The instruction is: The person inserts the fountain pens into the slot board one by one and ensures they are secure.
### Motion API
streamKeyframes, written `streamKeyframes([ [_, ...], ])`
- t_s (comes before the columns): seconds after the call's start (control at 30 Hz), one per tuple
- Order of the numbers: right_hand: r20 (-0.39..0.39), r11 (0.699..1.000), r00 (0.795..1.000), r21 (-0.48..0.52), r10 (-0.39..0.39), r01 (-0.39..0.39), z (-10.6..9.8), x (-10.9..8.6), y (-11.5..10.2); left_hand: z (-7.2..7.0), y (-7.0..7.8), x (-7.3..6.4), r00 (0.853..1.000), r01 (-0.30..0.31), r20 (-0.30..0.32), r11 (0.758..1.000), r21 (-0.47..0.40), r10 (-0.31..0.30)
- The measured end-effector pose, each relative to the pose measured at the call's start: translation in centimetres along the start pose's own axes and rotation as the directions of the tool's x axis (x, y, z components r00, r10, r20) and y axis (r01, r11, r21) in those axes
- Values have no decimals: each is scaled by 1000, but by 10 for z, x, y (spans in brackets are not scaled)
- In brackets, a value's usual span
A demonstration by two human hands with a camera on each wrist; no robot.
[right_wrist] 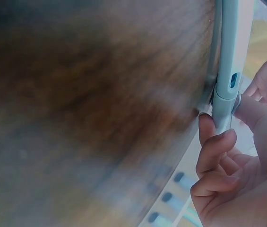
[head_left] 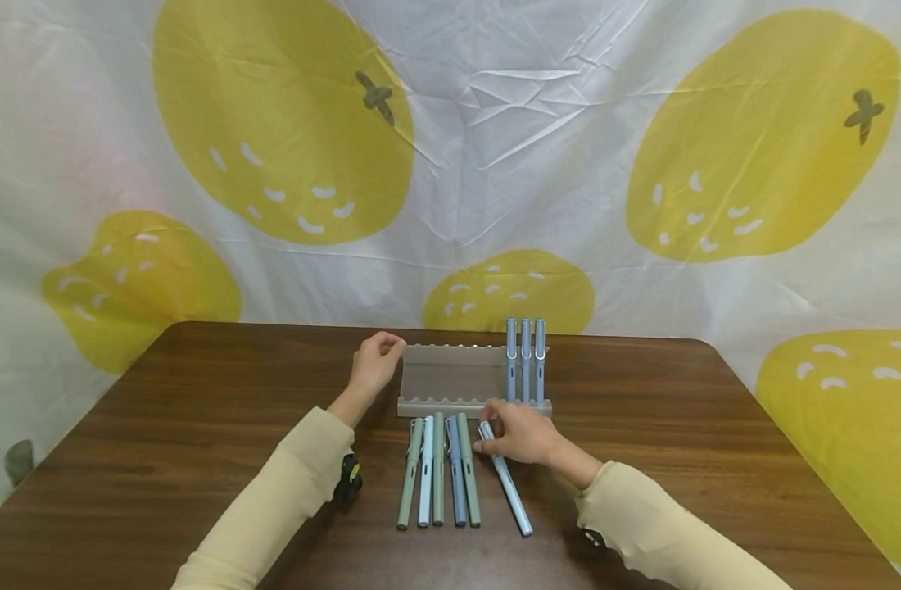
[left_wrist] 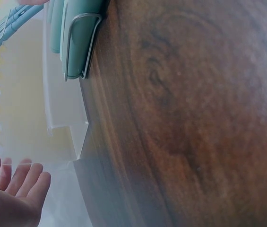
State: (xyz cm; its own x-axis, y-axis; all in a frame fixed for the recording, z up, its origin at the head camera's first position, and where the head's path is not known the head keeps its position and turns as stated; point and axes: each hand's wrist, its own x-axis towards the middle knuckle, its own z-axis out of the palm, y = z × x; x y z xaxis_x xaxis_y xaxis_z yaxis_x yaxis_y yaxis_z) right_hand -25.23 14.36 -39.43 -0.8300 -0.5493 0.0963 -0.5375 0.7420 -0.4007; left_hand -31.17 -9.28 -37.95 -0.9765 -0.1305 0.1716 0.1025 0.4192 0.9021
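My right hand (head_left: 522, 433) pinches a pale blue pen (head_left: 511, 490) near its capped end. The pen slants on the table, and the right wrist view shows thumb and fingertips around its cap (right_wrist: 224, 111). At the far left end of a clear pen rack (head_left: 450, 408), my left hand (head_left: 373, 365) holds the upper corner between thumb and fingers. Several pens lie side by side before the rack: green pens (head_left: 409, 479), a light blue pen (head_left: 425, 475) and a darker blue pen (head_left: 457, 475). Three blue pens (head_left: 526, 360) stand in the rack's right-hand slots.
The dark wooden table (head_left: 200, 459) reaches back to a white cloth (head_left: 480, 188) printed with yellow fruit. A black wrist device (head_left: 349, 479) sits under the left sleeve (head_left: 288, 475).
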Motion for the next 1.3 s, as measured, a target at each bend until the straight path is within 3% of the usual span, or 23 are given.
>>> streamKeyframes([
  [0.43, -87, 993, 996, 120, -4, 14, -16, 4, 5, -1, 0, 1, 1000, -2, 6, 1000, 2, 2],
  [0.67, -125, 983, 991, 173, -37, 59, -29, 7, 6, 0, -1, 0, 1000, -12, 4, 1000, 5, 12],
  [0.87, -137, 970, 991, 243, 1, 33, -40, 9, 6, -1, 0, -1, 1000, -11, -3, 1000, 12, 11],
  [1.1, -206, 962, 978, 261, -24, 79, -47, 12, 7, -1, 0, 0, 1000, -9, 0, 1000, 13, 9],
  [1.3, -215, 965, 977, 255, -11, 68, -53, 16, 8, -1, 0, 0, 1000, -12, -1, 1000, 15, 12],
])
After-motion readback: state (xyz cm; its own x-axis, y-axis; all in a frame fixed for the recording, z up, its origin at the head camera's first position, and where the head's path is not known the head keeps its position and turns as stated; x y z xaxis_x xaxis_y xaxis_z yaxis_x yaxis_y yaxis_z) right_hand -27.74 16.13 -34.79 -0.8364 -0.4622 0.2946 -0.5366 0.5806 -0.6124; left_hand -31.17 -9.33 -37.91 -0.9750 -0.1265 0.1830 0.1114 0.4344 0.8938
